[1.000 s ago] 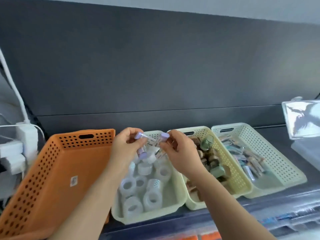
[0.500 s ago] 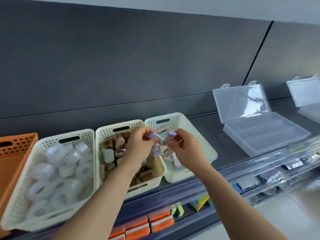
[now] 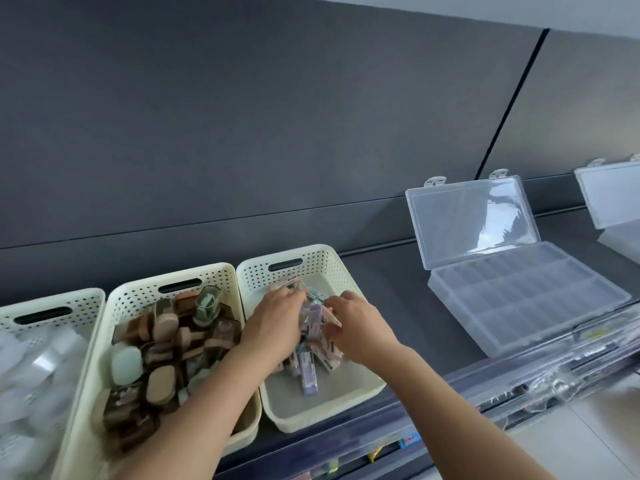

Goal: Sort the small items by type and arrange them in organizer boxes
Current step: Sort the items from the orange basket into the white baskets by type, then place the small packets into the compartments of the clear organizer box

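Note:
Both my hands are down inside the right cream basket (image 3: pixel 325 415), which holds small purple-capped packets (image 3: pixel 308 370). My left hand (image 3: pixel 272 327) and my right hand (image 3: pixel 358 329) close together around a bundle of these packets (image 3: pixel 313 320) between them. The middle cream basket (image 3: pixel 138 297) is full of brown and beige stamp-like pieces (image 3: pixel 161 344). The left cream basket (image 3: pixel 52 306) holds white tape rolls (image 3: pixel 31 382), blurred. A clear organizer box (image 3: pixel 526 306) stands open to the right with several bare compartments.
A second clear organizer box (image 3: pixel 609 199) sits at the far right edge. All stand on a dark shelf (image 3: pixel 391 299) against a dark back wall. A clear front rail (image 3: pixel 554 362) runs along the shelf edge, with stocked goods on the shelf below.
The view swung right: the orange basket left the frame and the organizer boxes came in. My hands carried the purple-capped packets from over the tape basket down into the right basket.

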`<state>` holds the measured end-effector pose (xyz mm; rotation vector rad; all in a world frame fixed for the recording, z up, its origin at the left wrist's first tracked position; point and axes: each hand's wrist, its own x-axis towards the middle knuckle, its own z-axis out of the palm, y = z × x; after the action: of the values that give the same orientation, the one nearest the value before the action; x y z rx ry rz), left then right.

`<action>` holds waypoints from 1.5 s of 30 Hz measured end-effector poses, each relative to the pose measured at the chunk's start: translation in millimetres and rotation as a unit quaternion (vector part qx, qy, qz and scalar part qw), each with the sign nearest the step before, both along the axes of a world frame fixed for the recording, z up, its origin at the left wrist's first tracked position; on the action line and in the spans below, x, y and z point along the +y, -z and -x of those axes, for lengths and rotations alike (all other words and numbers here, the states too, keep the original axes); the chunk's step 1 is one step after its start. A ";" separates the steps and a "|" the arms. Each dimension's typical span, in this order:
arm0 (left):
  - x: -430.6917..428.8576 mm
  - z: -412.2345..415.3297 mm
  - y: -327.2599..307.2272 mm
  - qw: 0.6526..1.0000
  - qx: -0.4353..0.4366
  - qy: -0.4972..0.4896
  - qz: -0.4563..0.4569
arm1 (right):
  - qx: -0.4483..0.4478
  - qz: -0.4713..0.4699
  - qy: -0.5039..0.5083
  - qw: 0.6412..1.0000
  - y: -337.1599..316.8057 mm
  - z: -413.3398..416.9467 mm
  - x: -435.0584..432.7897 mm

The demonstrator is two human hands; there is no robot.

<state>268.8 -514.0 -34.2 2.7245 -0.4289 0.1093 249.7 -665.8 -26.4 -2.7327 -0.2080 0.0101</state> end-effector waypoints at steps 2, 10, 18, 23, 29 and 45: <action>-3.2 -1.5 2.5 0.999 -0.017 -0.015 -0.046 | -0.065 0.043 -0.018 0.997 5.0 -5.0 -2.4; -19.4 17.4 2.3 0.980 -0.043 -0.137 -0.140 | -0.193 0.040 -0.072 0.978 7.3 -4.7 -32.4; -47.3 67.8 -0.6 0.954 -0.029 -0.250 -0.166 | -0.026 0.062 -0.084 0.994 -3.3 13.0 -68.0; -60.1 77.0 -8.4 0.937 -0.020 -0.297 -0.181 | 0.006 0.015 -0.093 0.996 1.1 8.5 -78.2; -66.4 73.0 -10.1 0.932 -0.006 -0.335 -0.140 | 0.002 -0.029 -0.083 0.996 6.1 2.5 -99.9; -133.4 31.5 -14.3 0.959 -0.023 -0.280 0.042 | 0.007 -0.016 -0.028 0.999 -5.1 -7.4 -189.9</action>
<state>237.3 -647.4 -19.8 2.6800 0.3404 0.3323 257.1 -855.7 -21.4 -2.6928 -0.2791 0.0413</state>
